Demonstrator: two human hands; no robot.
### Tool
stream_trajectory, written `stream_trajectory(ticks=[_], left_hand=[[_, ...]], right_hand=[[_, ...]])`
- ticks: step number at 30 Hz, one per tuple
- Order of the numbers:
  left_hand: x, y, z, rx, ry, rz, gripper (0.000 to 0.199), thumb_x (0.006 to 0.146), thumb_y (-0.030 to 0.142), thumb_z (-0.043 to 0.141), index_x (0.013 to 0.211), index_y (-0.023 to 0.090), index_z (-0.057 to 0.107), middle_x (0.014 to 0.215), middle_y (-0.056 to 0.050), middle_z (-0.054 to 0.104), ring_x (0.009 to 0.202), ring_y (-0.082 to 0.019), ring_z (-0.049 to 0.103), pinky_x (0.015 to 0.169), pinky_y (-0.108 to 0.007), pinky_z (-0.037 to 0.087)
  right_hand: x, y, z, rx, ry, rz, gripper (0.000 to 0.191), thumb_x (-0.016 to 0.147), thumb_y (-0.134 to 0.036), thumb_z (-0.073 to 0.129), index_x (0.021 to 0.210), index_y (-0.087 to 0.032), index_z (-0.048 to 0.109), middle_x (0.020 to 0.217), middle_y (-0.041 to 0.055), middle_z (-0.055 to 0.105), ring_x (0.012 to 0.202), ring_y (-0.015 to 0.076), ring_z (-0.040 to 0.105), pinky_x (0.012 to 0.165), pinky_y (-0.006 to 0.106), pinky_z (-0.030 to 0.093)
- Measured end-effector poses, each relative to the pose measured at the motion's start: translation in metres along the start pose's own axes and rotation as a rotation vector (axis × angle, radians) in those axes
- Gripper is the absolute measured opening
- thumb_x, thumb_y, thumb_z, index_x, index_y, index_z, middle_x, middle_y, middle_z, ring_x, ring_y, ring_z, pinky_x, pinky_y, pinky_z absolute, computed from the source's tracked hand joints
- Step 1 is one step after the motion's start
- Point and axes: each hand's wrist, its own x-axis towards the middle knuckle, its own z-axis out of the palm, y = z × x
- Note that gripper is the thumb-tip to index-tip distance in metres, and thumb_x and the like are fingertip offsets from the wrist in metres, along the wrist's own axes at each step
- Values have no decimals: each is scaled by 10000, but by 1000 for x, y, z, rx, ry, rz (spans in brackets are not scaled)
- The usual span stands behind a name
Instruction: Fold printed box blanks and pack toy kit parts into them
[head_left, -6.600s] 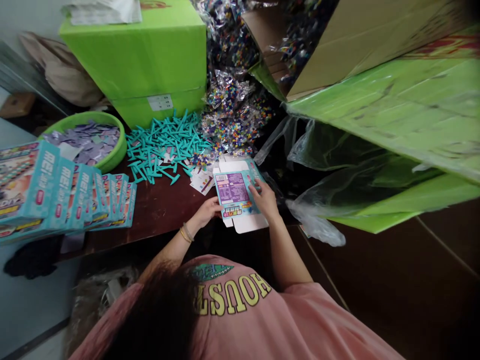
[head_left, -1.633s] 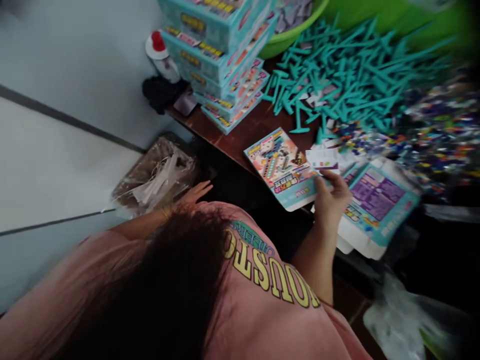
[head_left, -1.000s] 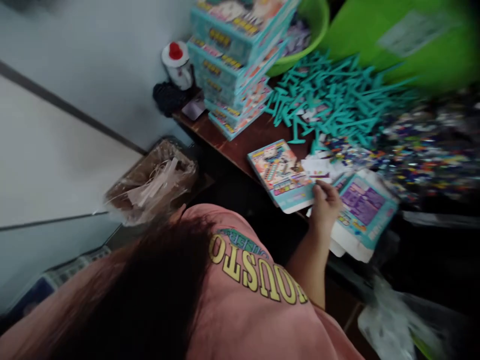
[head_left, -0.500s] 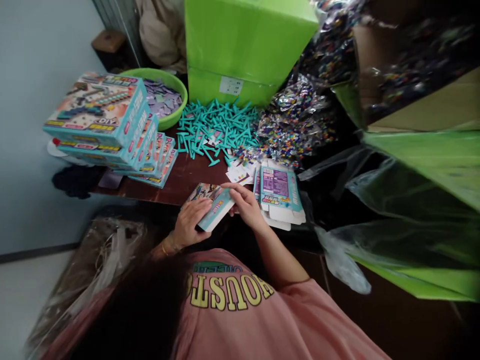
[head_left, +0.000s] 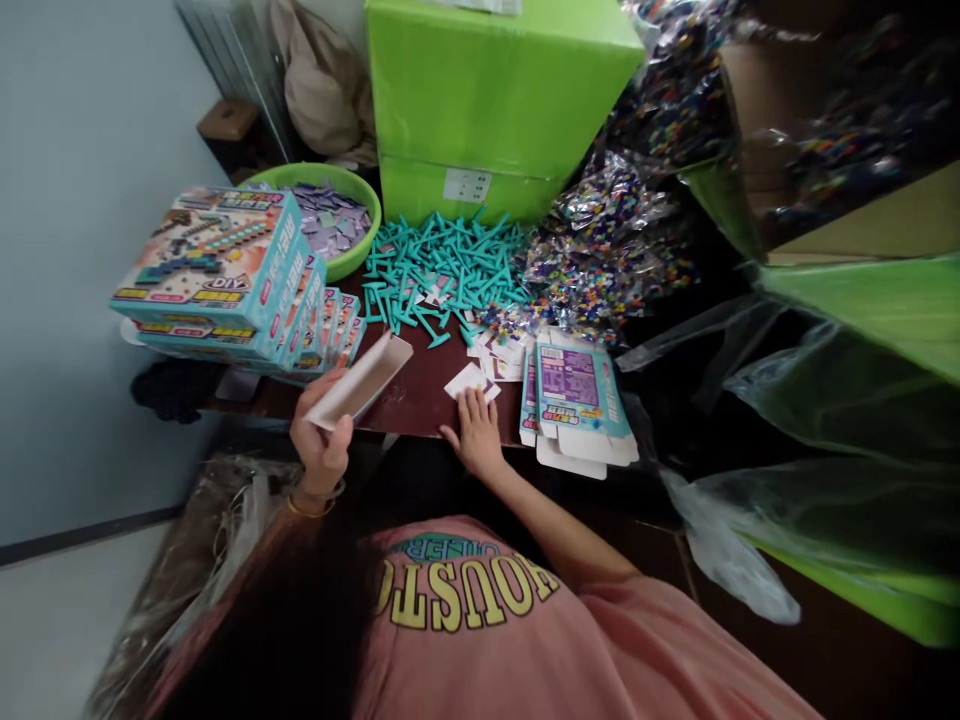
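The right hand lies loosely spread, touching a card; the left hand, well apart, is clamped on an open box at its ten o'clock; flat boxes lie at two o'clock, turquoise sticks near twelve.

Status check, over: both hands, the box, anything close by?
Left hand: gripping open box, tilted. Right hand: touching white card. Close by: flattened cartons to the right, teal T-shaped pieces beyond.
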Motion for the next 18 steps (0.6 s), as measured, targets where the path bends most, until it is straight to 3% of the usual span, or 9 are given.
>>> stream_trajectory(ticks=[2, 4, 7, 9, 12, 15, 18], left_hand=[[-1, 7, 10, -25, -113, 143, 361, 881, 439, 662, 1145, 193, 687, 1254, -113, 703, 1257, -336, 640, 1154, -577, 458], [-4, 10, 21, -43, -176, 206, 308, 915, 425, 632, 1130, 212, 690, 1209, -100, 720, 1233, -321, 654, 1145, -577, 467], [-10, 12, 30, -4, -208, 91, 258, 974, 425, 585, 1076, 216, 698, 1090, -84, 741, 1093, -267, 707, 1024, -468, 550], [-13, 13, 31, 67, -167, -13, 279, 1008, 440, 554, 1018, 206, 706, 1027, -77, 745, 997, -230, 718, 936, -390, 568], [-13, 15, 29, 169, -105, -91, 355, 1025, 498, 541, 972, 196, 722, 960, -63, 745, 919, -200, 706, 858, -321, 552], [-8, 17, 29, 189, -98, -129, 412, 1023, 551, 538, 977, 190, 732, 951, -58, 747, 887, -187, 695, 821, -295, 537], [-4, 19, 31, 181, -111, -155, 423, 1028, 557, 532, 989, 186, 732, 950, -59, 750, 859, -181, 689, 781, -286, 532]], right_hand=[[-29, 3, 9, 63, 23, -99, 707, 1008, -487, 578, 1581, -92, 454, 1633, 254, 448, 1576, 390, 341, 1257, 634, 278], [-44, 14, 6, 196, 56, -169, 520, 1015, -406, 586, 1457, -133, 612, 1470, 231, 631, 1454, 351, 523, 1195, 587, 405], [-46, 32, -17, 462, 121, -190, 273, 1032, -345, 570, 1094, -196, 791, 1066, 139, 804, 1058, 272, 742, 942, 454, 592], [-43, 38, -43, 587, 226, -106, 254, 1017, -381, 601, 954, -224, 792, 915, 84, 801, 861, 238, 749, 796, 399, 608], [-36, 30, -97, 719, 470, -44, 195, 976, -387, 666, 870, -255, 764, 845, 39, 774, 801, 229, 732, 760, 401, 599], [-25, 6, -151, 816, 680, -218, 145, 955, -372, 693, 854, -278, 737, 795, 20, 732, 809, 244, 730, 780, 444, 602], [-6, -23, -179, 839, 747, -439, 110, 983, -383, 660, 993, -313, 745, 803, 20, 718, 812, 249, 721, 784, 467, 608]])
